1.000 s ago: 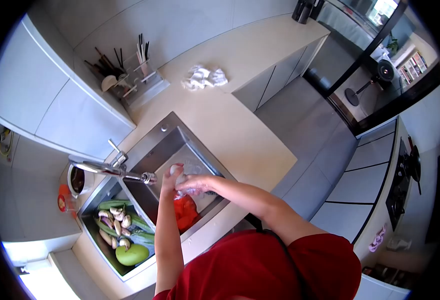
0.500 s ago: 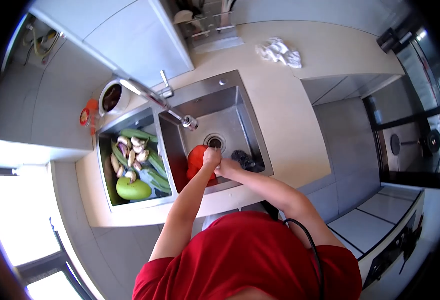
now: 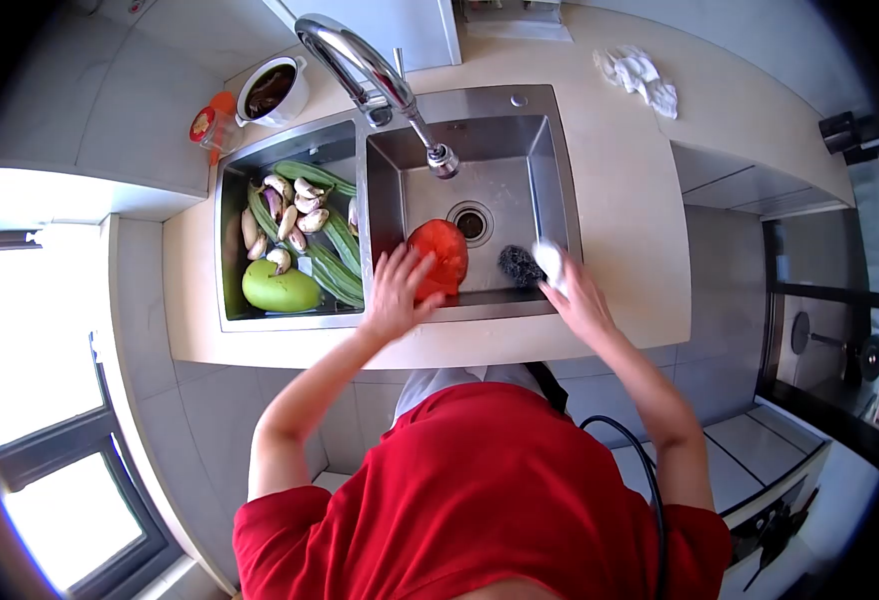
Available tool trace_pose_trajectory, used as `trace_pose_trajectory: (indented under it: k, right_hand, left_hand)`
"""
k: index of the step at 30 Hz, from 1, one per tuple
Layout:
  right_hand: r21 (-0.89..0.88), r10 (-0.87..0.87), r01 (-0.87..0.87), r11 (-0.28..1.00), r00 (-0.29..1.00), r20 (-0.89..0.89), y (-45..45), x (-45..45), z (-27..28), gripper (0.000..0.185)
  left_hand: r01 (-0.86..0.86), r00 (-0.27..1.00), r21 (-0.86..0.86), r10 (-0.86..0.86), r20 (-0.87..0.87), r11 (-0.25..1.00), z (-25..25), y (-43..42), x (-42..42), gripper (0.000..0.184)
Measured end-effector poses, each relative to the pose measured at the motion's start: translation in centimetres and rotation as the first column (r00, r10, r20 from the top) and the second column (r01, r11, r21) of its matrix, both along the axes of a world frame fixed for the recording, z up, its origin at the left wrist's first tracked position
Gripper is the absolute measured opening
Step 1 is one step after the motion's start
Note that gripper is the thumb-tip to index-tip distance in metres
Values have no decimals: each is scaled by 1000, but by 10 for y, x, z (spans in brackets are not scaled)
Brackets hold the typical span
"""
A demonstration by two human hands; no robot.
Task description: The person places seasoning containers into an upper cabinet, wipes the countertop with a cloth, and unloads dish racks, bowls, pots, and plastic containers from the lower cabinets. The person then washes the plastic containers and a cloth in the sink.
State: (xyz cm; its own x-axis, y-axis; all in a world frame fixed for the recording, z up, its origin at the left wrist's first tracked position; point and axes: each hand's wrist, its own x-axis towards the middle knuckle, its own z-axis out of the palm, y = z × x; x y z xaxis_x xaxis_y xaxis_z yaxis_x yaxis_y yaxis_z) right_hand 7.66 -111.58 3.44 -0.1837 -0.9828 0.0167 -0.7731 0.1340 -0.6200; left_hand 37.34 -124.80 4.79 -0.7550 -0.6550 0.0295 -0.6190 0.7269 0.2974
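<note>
My left hand [image 3: 394,292] is open, fingers spread, at the left side of a red, bag-like thing [image 3: 446,256] in the right sink basin [image 3: 430,180]. My right hand [image 3: 582,300] holds a small white oval object [image 3: 550,262] at the basin's right edge; motion blurs it, so its kind is unclear. Just left of that object, a dark mesh scourer [image 3: 520,266] lies on the basin floor. The left basin holds ridged green gourds [image 3: 336,270], several pale bulb-like pieces [image 3: 282,188] and a smooth green fruit [image 3: 280,288].
A tall chrome faucet [image 3: 444,158] arches over the right basin, near the drain [image 3: 471,224]. Behind the left basin stand a white pot [image 3: 295,100] with dark contents and a red-lidded jar [image 3: 222,130]. A crumpled white cloth [image 3: 640,80] lies on the right countertop [image 3: 628,200].
My hands were together over the red thing and are now apart. The left moved left and opened; the right moved right and now shows a white object. The view has shifted too.
</note>
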Motion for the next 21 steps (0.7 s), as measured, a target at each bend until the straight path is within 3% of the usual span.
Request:
trace_pose_trajectory:
  k: [2,3,4,5,6,7,8,9,10,11,12,13,15,17,18,19,20,21]
  right_hand:
    - [62,-35,46,997,984,-173,54,12,-4,67]
    - [143,-25,40,989,994,-106,67,30,-1,67]
    - [365,33,35,930,983,-179,75,56,0,57]
    - [204,287,-219,954,864,-414,70,114,-18,45]
    - [131,255,-225,966,914,-314,53,150,-18,38]
    - [118,124,-122,986,992,-9,27,187,-30,34]
    - [82,164,-153,985,974,-154,0,216,-26,26]
    - [152,169,-153,977,980,-103,-33,228,-24,22]
    - [221,168,-152,963,984,-55,-66,240,-22,18]
    - [222,223,-218,950,975,2,-78,235,6,15]
    - [101,15,-62,993,913,407,-85,240,27,19]
    - [-114,13,-6,993,998,55,-83,247,34,26]
    - [-238,-72,49,970,994,-86,-69,248,65,48]
    - [-37,-95,93,995,995,-44,-46,242,75,72]
    - [-17,-176,177,984,983,43,-44,241,56,93]
    - [169,-172,135,976,959,224,-24,228,88,88]
    - [198,-218,128,972,806,551,-20,223,82,77]
    - [205,-228,104,973,544,807,-15,219,88,67]
  left_hand:
    - [94,992,18,-95,84,995,-27,29,28,69]
    - [52,996,23,-53,73,998,-30,34,31,67]
    - [19,998,9,-19,57,1000,-36,34,28,63]
    - [10,1000,2,-10,24,1000,-40,34,28,59]
    - [38,999,-2,-38,3,999,-48,29,35,59]
    - [28,989,132,-9,-145,991,-61,21,44,54]
    - [62,957,271,19,-289,961,-69,12,46,49]
    - [-12,891,723,335,-305,691,-48,1,46,47]
    - [-40,700,960,693,-170,276,-27,-10,45,51]
    - [29,713,944,655,-250,328,-51,-34,58,48]
    - [-14,727,928,641,-246,372,-30,-40,59,46]
    - [-57,740,908,628,-240,415,-8,-45,60,46]
    - [-123,785,887,591,-188,445,62,-32,55,53]
    - [38,879,969,452,-149,246,50,-53,64,46]
    - [196,861,967,443,-250,165,35,-58,65,43]
    - [344,825,936,451,-342,79,21,-58,60,40]
    - [377,817,926,469,-335,4,32,-50,55,37]
    - [462,783,887,480,-396,-20,34,-44,51,40]
